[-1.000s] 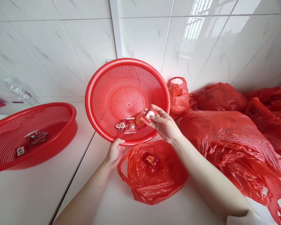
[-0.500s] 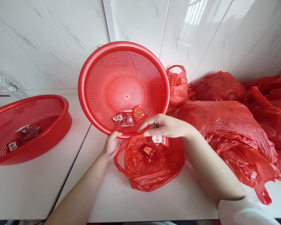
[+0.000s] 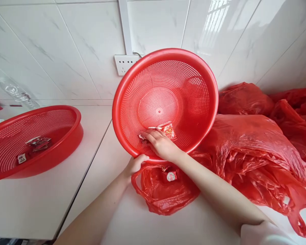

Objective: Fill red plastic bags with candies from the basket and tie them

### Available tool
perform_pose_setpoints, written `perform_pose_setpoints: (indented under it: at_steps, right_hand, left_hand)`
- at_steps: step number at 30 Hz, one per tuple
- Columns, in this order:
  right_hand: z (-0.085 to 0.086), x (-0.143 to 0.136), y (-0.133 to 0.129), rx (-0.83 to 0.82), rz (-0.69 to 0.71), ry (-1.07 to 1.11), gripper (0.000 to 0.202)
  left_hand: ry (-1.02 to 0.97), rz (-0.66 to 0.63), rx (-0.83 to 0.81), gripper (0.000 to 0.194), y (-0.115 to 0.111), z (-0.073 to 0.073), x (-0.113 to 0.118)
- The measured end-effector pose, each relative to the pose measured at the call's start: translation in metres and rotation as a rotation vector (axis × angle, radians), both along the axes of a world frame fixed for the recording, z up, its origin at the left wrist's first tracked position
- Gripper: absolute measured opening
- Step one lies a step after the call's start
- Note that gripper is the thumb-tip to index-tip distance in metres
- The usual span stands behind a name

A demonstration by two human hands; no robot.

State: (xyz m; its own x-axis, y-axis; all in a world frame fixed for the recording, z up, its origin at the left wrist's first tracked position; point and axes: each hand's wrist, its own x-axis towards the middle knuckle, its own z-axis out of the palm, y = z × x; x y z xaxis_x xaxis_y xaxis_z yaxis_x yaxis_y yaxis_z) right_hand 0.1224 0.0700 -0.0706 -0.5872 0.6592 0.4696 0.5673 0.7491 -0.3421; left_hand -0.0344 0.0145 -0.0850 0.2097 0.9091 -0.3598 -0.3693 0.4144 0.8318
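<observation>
**Hand in tilted basket, reaching sweets**

Left hand (image 3: 136,164) grips the lower rim of the red mesh basket (image 3: 193,73), tilted up on the bench (image 3: 35,200). Right hand (image 3: 160,144) is inside, fingers narrow, on the wrapped sweets (image 3: 167,129) at the low edge; grasp unclear. Open red bag (image 3: 160,194) with sweets lies just below. Second basket (image 3: 73,134) sits left, red bag pile (image 3: 257,146) right.

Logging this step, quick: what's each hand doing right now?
Left hand: closed on the lower rim of the tilted red basket.
Right hand: inside the basket, fingers on the candy packets; whether it grips one cannot be told.
</observation>
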Motion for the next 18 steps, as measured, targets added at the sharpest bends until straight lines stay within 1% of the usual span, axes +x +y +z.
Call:
perform_pose_setpoints:
  at_steps: [2,4,5,7,9,10,12,14,15,16,18]
  right_hand:
    - [-0.001,0.002,0.003,-0.098,-0.004,0.116,0.031]
    - [0.002,0.005,0.006,-0.268,-0.029,0.362,0.023]
    - [0.004,0.007,0.007,-0.388,-0.035,0.513,0.020]
    - [0.008,0.008,0.011,-0.665,-0.002,0.793,0.018]
    - [0.013,0.010,0.013,-0.913,0.059,1.001,0.017]
    - [0.015,0.010,0.014,-1.004,0.081,1.085,0.017]
    - [0.021,0.012,0.014,-1.136,0.100,1.251,0.012]
    - [0.027,0.014,0.012,-1.246,0.158,1.422,0.004]
    - [0.030,0.015,0.010,-1.285,0.209,1.497,0.007]
    - [0.033,0.016,0.008,-1.308,0.270,1.556,0.014]
    - [0.039,0.019,0.004,-1.308,0.388,1.618,0.032]
  left_hand:
    - [-0.015,-0.021,-0.014,0.034,-0.001,0.002,0.000]
    - [-0.049,-0.035,-0.028,0.033,-0.001,0.005,-0.002]
    - [-0.070,-0.043,-0.037,0.033,0.000,0.008,-0.003]
    - [-0.106,-0.053,-0.045,0.031,0.002,0.013,-0.008]
    - [-0.123,-0.036,-0.017,0.031,0.005,0.017,-0.012]
    - [-0.119,-0.023,0.007,0.031,0.006,0.019,-0.014]
    - [-0.101,0.009,0.054,0.030,0.009,0.020,-0.018]
    - [-0.089,0.022,0.079,0.030,0.011,0.019,-0.021]
    - [-0.089,0.024,0.086,0.031,0.012,0.019,-0.022]
    - [-0.090,0.025,0.093,0.031,0.013,0.019,-0.023]
    - [-0.097,0.009,0.107,0.033,0.014,0.018,-0.024]
